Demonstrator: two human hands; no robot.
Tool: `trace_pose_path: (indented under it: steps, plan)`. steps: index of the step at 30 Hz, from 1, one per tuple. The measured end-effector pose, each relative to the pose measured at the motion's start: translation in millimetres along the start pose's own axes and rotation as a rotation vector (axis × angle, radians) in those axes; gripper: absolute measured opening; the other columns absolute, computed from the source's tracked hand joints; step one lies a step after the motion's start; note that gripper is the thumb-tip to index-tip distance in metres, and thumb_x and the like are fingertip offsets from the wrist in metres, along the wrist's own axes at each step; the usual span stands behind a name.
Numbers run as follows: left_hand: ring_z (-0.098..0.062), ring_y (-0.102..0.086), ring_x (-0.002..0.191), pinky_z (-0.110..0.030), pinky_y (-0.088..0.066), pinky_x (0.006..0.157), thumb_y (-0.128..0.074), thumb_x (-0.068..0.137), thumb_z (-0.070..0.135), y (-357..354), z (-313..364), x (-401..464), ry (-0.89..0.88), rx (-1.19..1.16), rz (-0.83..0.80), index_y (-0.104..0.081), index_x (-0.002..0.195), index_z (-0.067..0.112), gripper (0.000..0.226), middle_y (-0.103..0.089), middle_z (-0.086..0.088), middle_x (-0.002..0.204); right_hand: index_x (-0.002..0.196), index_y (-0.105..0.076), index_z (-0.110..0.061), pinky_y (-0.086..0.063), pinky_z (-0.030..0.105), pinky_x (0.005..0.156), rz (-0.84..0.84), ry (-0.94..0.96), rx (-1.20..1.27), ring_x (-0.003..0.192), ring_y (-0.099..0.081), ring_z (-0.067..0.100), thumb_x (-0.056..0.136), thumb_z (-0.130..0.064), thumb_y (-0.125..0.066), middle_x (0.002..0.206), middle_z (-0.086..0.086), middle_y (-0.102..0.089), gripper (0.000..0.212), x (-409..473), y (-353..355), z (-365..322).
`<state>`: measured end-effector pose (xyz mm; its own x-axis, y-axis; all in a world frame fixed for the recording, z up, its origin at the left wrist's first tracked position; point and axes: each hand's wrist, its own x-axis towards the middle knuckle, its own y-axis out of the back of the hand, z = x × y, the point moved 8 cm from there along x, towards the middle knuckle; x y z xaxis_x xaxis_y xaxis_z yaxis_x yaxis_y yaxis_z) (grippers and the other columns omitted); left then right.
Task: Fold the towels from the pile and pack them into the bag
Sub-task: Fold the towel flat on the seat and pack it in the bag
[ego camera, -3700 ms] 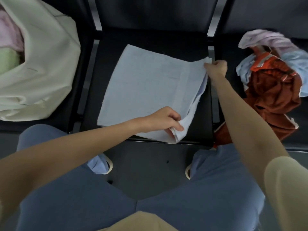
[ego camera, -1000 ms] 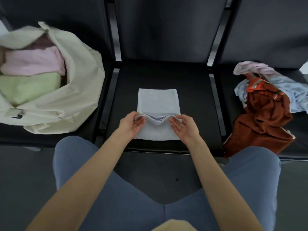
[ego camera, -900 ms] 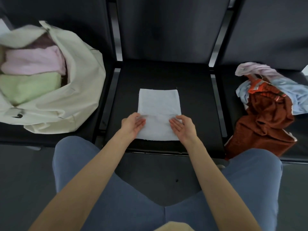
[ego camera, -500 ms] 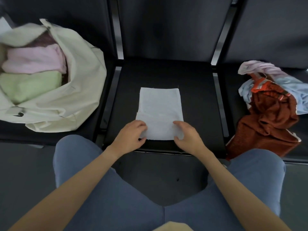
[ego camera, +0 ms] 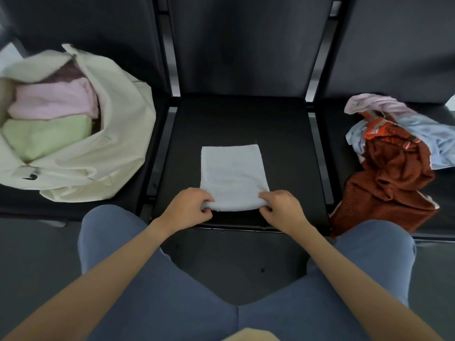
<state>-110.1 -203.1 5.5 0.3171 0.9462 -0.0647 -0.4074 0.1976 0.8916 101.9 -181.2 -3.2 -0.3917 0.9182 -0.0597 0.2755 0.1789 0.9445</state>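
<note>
Now both hands, left and right, pinch the towel's near edge; bare seat lies all around it.

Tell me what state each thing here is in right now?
White towel: folded, flat on the middle seat, near edge gripped.
Left hand: grips the towel's near left corner.
Right hand: grips the near right corner.
Bag: open, holding folded towels.
Towel pile: crumpled, unfolded.
</note>
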Motion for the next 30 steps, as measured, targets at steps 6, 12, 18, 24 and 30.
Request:
trace_pose_path:
  steps: [6, 12, 18, 24, 30]
  plan:
    - [-0.006, -0.059, 0.063, -0.014, -0.04, 0.056, -0.065, 0.074, 0.017, 27.1, 5.4, -13.4, 0.066, -0.291, 0.056, -0.068, 0.075, 0.018, 0.004, -0.061, 0.015, 0.065, 0.078, -0.061, -0.012, -0.04, 0.026, 0.052, 0.021, -0.164, 0.477, 0.059, -0.056, 0.018, 0.083, -0.017, -0.06, 0.067, 0.001, -0.06, 0.007, -8.6, 25.2, 12.8]
    - [0.003, -0.058, 0.08, -0.005, -0.038, 0.068, -0.069, 0.077, 0.011, 48.5, -22.1, 25.9, 0.253, -0.46, 0.214, -0.065, 0.089, 0.023, 0.018, -0.062, 0.017, 0.085, 0.072, -0.051, -0.004, -0.032, 0.02, 0.053, 0.117, -0.282, 0.685, 0.056, -0.039, 0.01, 0.09, -0.02, -0.059, 0.063, 0.001, -0.045, 0.025, 31.7, 31.2, 19.9]
    - [-0.011, -0.06, 0.098, -0.018, -0.046, 0.078, -0.065, 0.086, 0.012, 32.0, -59.3, 66.1, 0.481, -0.577, 0.244, -0.065, 0.104, 0.016, 0.019, -0.065, 0.002, 0.104, 0.1, -0.061, -0.012, -0.044, 0.018, 0.062, 0.141, -0.42, 0.675, 0.073, -0.057, 0.01, 0.094, -0.025, -0.057, 0.082, -0.002, -0.06, 0.015, 72.3, 18.0, 38.9]
    - [-0.018, -0.057, 0.112, -0.033, -0.049, 0.096, -0.064, 0.089, 0.018, 4.4, -75.6, 72.1, 0.634, -0.671, 0.273, -0.053, 0.13, 0.011, 0.043, -0.059, -0.003, 0.123, 0.108, -0.06, -0.007, -0.041, 0.016, 0.062, 0.152, -0.565, 0.617, 0.087, -0.06, 0.015, 0.093, -0.027, -0.059, 0.092, -0.002, -0.059, 0.024, 82.4, -2.6, 55.4]
    - [-0.024, -0.058, 0.106, -0.042, -0.054, 0.087, -0.075, 0.071, 0.041, -29.4, -89.1, 48.0, 0.843, -0.592, 0.151, -0.053, 0.12, 0.011, 0.062, -0.056, -0.007, 0.117, 0.112, -0.058, -0.005, -0.045, 0.043, 0.097, 0.099, -0.658, 0.467, 0.107, -0.052, 0.026, 0.084, -0.048, -0.064, 0.119, 0.011, -0.048, 0.051, 76.2, -18.9, 49.7]
